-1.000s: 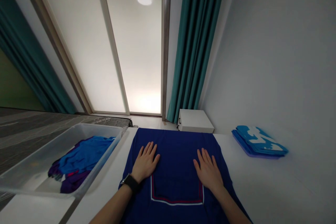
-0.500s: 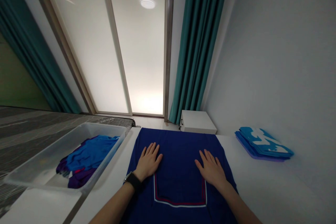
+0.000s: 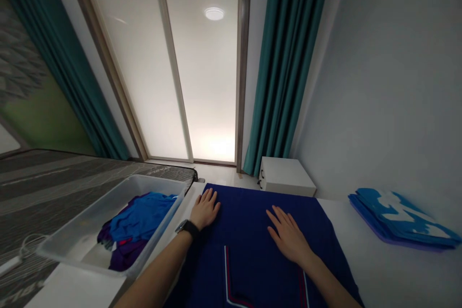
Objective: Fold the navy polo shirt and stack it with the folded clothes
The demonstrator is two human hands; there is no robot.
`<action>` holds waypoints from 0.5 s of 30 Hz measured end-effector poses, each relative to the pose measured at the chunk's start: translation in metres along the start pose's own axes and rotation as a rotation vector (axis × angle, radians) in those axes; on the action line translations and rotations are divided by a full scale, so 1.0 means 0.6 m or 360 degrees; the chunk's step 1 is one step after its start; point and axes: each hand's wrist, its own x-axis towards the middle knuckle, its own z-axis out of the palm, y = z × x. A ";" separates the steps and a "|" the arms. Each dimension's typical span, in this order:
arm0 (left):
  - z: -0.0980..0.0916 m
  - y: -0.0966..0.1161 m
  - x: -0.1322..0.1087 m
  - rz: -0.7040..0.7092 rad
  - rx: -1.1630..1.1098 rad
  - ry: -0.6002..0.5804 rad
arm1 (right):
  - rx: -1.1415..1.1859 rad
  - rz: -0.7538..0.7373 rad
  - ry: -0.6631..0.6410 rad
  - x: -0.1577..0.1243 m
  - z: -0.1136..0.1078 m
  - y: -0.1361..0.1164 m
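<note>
A dark blue garment [image 3: 249, 231] with red and white trim lines lies spread flat on the white table [image 3: 378, 269] in front of me. My left hand [image 3: 205, 209], a black watch on its wrist, rests flat and open near the garment's far left corner. My right hand [image 3: 288, 236] lies flat and open on the cloth right of its middle, fingers spread.
A clear plastic bin [image 3: 72, 238] holding crumpled blue and purple clothes [image 3: 139, 224] stands at the left. A folded stack of blue and white garments [image 3: 400, 216] lies at the right by the wall. A small white cabinet [image 3: 287, 178] and teal curtains [image 3: 285, 67] stand beyond the table.
My left hand has slid up and left toward the garment's far left corner. The right hand has stayed flat on the cloth. The view has shifted, and the trim now sits lower in frame.
</note>
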 end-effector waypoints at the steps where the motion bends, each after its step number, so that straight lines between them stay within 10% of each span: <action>1: 0.003 -0.002 0.002 -0.0023 -0.0006 0.0003 | 0.0006 -0.0020 0.0013 0.002 0.002 0.000; 15: -0.001 -0.044 0.106 -0.0495 -0.0173 0.0219 | 0.0065 -0.0102 0.0068 0.014 0.041 0.029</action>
